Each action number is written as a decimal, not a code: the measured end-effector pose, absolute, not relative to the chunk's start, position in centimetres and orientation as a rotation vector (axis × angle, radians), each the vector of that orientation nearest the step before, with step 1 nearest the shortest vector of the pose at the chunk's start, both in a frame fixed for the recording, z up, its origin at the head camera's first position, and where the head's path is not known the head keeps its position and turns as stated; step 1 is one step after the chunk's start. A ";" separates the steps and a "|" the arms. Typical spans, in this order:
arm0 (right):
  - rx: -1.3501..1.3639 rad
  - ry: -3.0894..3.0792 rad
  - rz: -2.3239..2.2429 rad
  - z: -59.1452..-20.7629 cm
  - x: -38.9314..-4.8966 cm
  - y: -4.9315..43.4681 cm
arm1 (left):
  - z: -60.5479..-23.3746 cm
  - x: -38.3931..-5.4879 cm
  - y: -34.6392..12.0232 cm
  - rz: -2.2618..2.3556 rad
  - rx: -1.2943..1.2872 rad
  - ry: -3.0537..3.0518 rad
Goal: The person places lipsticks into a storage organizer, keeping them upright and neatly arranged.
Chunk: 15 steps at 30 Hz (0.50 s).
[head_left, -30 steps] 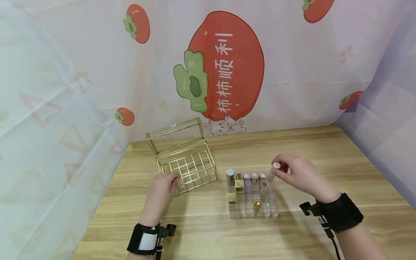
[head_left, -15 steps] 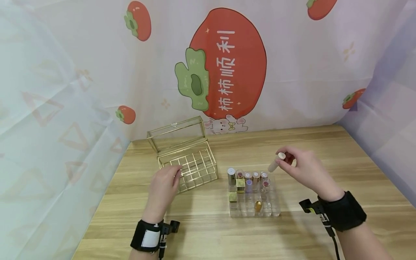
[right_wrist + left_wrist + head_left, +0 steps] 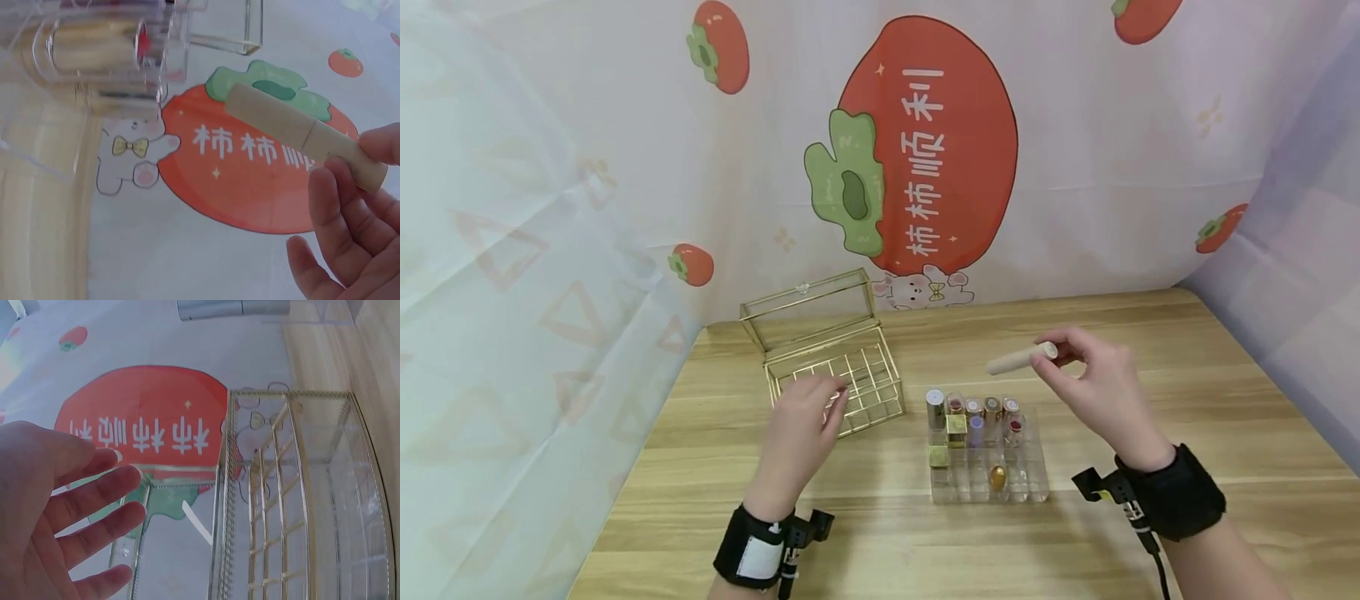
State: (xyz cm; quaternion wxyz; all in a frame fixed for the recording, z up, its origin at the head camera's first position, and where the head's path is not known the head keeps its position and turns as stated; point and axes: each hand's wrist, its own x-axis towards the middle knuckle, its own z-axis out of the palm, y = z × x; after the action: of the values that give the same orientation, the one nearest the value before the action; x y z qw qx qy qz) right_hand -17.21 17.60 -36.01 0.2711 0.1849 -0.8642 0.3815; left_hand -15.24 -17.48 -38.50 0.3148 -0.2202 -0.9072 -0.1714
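My right hand (image 3: pixel 1093 379) pinches one end of a cream lipstick tube (image 3: pixel 1019 359) between thumb and fingers. The tube lies nearly level above the table, its free end pointing left; in the right wrist view the lipstick tube (image 3: pixel 275 117) shows a seam near its middle. Below it stands a clear lipstick organizer (image 3: pixel 1030 483) with several lipsticks in its back rows. My left hand (image 3: pixel 805 429) is over the front of a gold-framed glass box (image 3: pixel 891 379), fingers relaxed and holding nothing. The box lid (image 3: pixel 808 312) is raised, and a gold wire grid (image 3: pixel 269 519) divides its inside.
A silver-capped lipstick (image 3: pixel 935 408) and gold square-capped lipsticks (image 3: pixel 957 429) stand at the organizer's left. A gold oval-topped item (image 3: pixel 997 477) sits in its front row. Behind the wooden table (image 3: pixel 865 533) hangs a persimmon-print cloth (image 3: pixel 1075 167).
My right hand has lifted the lipstick tube up from the organizer's back right and tipped it from upright to nearly level. My left hand has shifted to the right over the box.
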 end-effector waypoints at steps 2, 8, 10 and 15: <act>0.504 -2.300 1.077 -36.2 -17.1 17.3 | -38.3 -15.1 -17.0 -0.475 -0.607 -2.386; 0.589 -2.272 1.235 -36.8 -16.7 16.3 | -38.1 -15.0 -15.4 -0.556 -0.668 -2.415; 0.622 -2.273 1.277 -36.8 -16.5 16.0 | -38.1 -15.0 -14.9 -0.586 -0.680 -2.426; 0.698 -2.290 1.423 -36.9 -15.9 15.5 | -37.9 -15.0 -13.8 -0.668 -0.742 -2.446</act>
State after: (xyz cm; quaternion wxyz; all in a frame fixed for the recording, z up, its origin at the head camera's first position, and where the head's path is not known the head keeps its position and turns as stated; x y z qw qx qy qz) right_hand -15.93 15.47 -36.87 0.1771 0.2466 -0.8093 0.5029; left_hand -15.00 -13.76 -37.89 0.2474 -0.2720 -0.8972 -0.2448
